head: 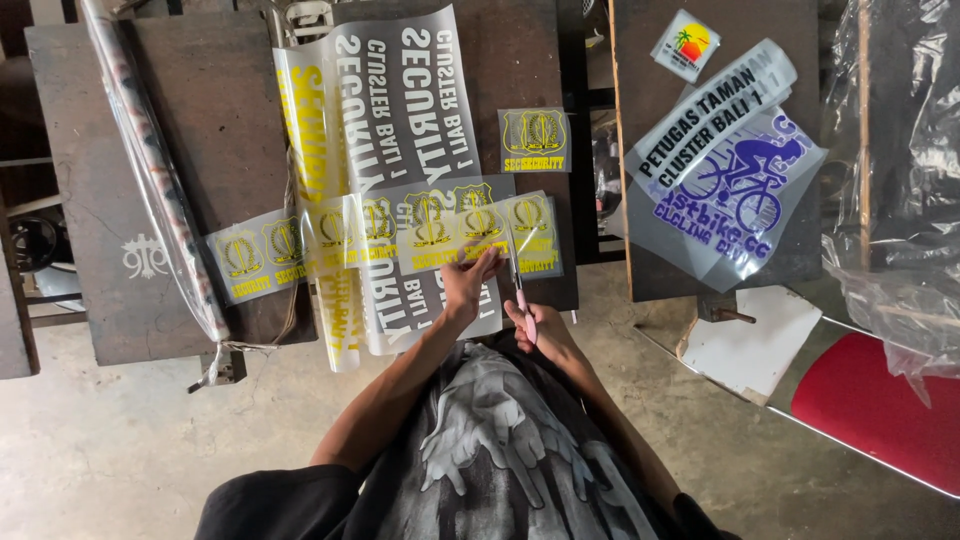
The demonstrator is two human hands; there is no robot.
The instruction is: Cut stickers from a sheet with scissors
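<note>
Seen from the head camera, you stand over the near edge of a dark, worn work table (pixel 200 120), your left hand (pixel 466 283) spread flat, fingers apart, on a strip of clear film printed with yellow shield emblems (pixel 440 232), apparently pinning it down so it cannot slide. Your right hand (pixel 528 322) is closed round the pink handles of a pair of scissors (pixel 519 283), the blades pointing away from you and lying along the strip between two emblems near its right end; whether the blades are parted cannot be told at this size. The strip runs across the table's near edge, overlapping a long clear sheet with large white lettering (pixel 400 110) and a yellow-lettered sheet (pixel 310 170) beside it, both hanging past that edge toward you. One shield emblem already cut free (pixel 534 140) lies apart near the table's right edge, seemingly set clear of the cutting. A rolled length of clear plastic (pixel 150 170) slants over the left half of the table. On a second dark table (pixel 790 20) to the right, well apart from your hands, a purple cyclist print on clear film (pixel 745 185) lies under a strip with dark lettering (pixel 700 115), with a small sunset sticker (pixel 686 45) toward the far edge. A red panel (pixel 880 410) rests lower right.
</note>
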